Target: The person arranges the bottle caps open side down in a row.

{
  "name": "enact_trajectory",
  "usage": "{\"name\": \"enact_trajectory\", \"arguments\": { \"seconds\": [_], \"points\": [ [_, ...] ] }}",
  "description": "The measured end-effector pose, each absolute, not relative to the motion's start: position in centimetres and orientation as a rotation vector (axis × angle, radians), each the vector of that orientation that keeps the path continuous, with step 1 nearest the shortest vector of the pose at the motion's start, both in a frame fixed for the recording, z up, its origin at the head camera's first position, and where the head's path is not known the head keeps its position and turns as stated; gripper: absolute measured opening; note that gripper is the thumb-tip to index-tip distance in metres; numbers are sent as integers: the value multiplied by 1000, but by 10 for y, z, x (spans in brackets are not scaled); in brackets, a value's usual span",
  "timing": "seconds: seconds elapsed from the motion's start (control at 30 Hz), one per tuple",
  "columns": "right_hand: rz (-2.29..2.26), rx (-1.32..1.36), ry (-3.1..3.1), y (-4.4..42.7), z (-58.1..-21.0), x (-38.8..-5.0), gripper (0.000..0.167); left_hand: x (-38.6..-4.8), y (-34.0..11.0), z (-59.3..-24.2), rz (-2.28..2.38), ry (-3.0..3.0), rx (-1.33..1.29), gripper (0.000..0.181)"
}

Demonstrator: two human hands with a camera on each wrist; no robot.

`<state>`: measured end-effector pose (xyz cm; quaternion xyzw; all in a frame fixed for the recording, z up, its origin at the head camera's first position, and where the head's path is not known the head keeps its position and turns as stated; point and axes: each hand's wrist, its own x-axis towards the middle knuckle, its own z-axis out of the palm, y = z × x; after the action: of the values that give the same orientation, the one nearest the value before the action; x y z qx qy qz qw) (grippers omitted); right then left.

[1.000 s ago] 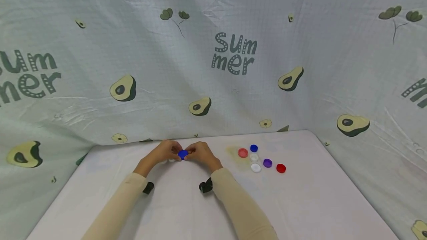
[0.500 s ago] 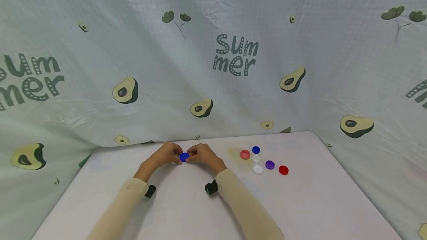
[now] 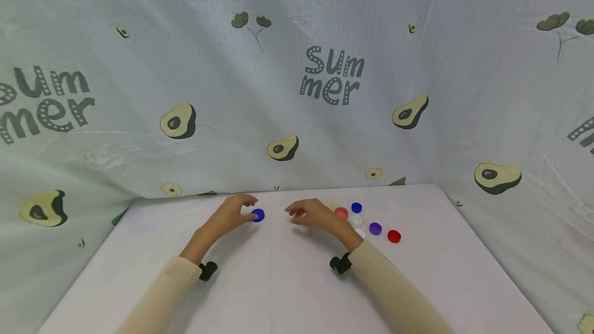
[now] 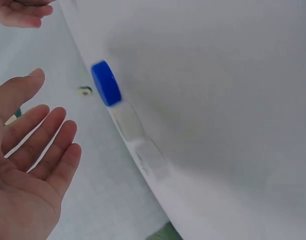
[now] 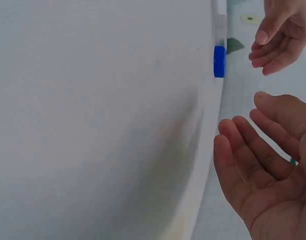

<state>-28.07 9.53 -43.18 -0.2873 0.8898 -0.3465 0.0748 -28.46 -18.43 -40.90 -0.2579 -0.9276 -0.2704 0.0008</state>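
Note:
A blue cap [image 3: 258, 215] lies on the white table near its back edge. Beside it on the left is the left hand [image 3: 230, 215], its fingers spread and off the cap in the left wrist view, where the blue cap [image 4: 106, 83] stands next to two whitish clear pieces [image 4: 128, 120] in a row. To the right of the cap, across a gap, the right hand [image 3: 315, 213] hovers with relaxed fingers. The right wrist view shows that hand [image 5: 267, 170] holding nothing, and the blue cap [image 5: 219, 61] apart from it.
Right of the right hand lie a pink-red cap [image 3: 341, 212], another blue cap [image 3: 356, 207], a white cap [image 3: 356, 220], a purple cap [image 3: 375, 228] and a red cap [image 3: 394, 236]. Behind the table hangs a printed curtain [image 3: 223, 92].
Both hands have let go of the blue cap, which rests on the table. The right hand has moved away to the right; the left hand's fingers have opened beside the cap.

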Motion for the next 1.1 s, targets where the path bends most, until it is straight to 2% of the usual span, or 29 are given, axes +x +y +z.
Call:
{"name": "enact_trajectory", "arguments": {
  "seconds": [0.37,0.5,0.7,1.1],
  "points": [
    [-1054,-851,2842,190,-413,-231,28,-258,-141,-401,-927,-2794,-1013,38],
    [-994,-715,2925,214,-408,-214,28,-251,-123,-403,-955,-2733,-1126,34],
    [-895,-509,3007,237,-410,-193,28,-242,-104,-404,-1077,-2682,-1229,30],
    [-919,-331,2972,249,-421,-178,25,-239,-62,-415,-1230,-2744,-1297,36]
  ]
}}
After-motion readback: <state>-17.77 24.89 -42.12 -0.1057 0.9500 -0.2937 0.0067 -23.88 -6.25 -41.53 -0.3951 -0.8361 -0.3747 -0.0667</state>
